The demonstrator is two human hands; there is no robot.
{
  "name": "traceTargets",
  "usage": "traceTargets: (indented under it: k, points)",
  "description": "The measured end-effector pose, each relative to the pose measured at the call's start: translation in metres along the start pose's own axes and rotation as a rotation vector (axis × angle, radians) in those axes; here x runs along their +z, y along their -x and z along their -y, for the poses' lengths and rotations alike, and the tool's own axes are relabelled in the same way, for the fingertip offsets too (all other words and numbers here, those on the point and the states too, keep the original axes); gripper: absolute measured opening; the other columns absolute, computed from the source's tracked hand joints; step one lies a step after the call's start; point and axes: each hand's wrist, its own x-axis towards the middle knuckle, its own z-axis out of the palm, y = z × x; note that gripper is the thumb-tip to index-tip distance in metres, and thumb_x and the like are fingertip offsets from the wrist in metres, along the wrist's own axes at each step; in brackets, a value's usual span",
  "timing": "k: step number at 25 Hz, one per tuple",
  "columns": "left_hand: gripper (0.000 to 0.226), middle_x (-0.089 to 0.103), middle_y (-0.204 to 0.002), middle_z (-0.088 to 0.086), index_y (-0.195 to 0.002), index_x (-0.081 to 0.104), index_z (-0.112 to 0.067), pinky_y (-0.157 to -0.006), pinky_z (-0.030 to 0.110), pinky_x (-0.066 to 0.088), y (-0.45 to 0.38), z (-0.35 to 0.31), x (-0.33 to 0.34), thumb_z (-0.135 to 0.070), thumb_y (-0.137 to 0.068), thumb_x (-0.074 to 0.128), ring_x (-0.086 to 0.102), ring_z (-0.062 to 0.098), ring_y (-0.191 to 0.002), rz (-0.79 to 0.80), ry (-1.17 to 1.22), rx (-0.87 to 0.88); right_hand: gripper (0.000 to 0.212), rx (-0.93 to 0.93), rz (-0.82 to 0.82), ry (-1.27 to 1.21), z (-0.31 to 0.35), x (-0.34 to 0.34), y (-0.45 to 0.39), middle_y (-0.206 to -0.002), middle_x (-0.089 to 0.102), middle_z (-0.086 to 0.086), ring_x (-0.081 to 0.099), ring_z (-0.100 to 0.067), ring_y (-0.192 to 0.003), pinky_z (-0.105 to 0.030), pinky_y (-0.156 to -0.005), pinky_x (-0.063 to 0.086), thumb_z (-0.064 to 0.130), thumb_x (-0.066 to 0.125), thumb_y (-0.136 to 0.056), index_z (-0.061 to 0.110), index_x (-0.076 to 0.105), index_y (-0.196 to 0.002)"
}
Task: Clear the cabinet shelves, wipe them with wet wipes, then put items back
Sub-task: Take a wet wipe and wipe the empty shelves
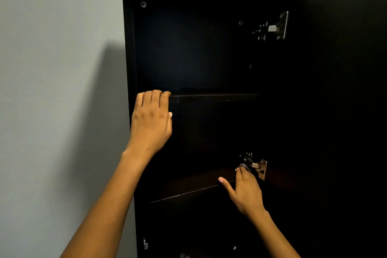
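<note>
My right fingers [240,174] press a small greyish wet wipe [245,166] against the far right corner of the lower shelf [188,186], just under the lower hinge [258,166], thumb stretched out to the left. The right hand [246,190] is wiping, I judge. My left fingers [152,95] lie side by side, hooked over the front edge of the upper shelf [213,97]; the left hand [150,119] steadies me there. Both shelves of the dark cabinet [128,48] show bare, its door [339,90] swung open to the right. So clearing looks done and wiping is underway; whether the upper shelf is already wiped I cannot tell. Returning the items remains; none are visible.
</note>
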Motion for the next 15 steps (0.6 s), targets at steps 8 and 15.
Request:
traceTargets:
  k: [8, 15]
  points:
    - [0.046, 0.054, -0.116, 0.017, -0.125, 0.044, -0.003, -0.100, 0.045, 0.036, 0.000, -0.002, -0.001, -0.022, -0.084, 0.053, 0.050, 0.033, -0.107, 0.002, -0.004, 0.000, 0.081, -0.383, -0.046, -0.209, 0.082, 0.012, 0.052, -0.140, 0.046, -0.005, 0.041, -0.018, -0.132, -0.024, -0.109, 0.024, 0.071, 0.019, -0.088, 0.009, 0.050, -0.131]
    - [0.046, 0.054, -0.117, 0.015, -0.126, 0.044, -0.004, -0.101, 0.044, 0.035, 0.001, -0.001, -0.002, -0.023, -0.085, 0.051, 0.049, 0.031, -0.109, 0.007, -0.010, 0.015, 0.047, -0.720, -0.073, -0.295, 0.175, 0.029, 0.084, -0.134, 0.054, -0.012, 0.049, -0.024, -0.126, -0.034, -0.110, 0.036, 0.039, 0.040, -0.093, 0.005, 0.057, -0.121]
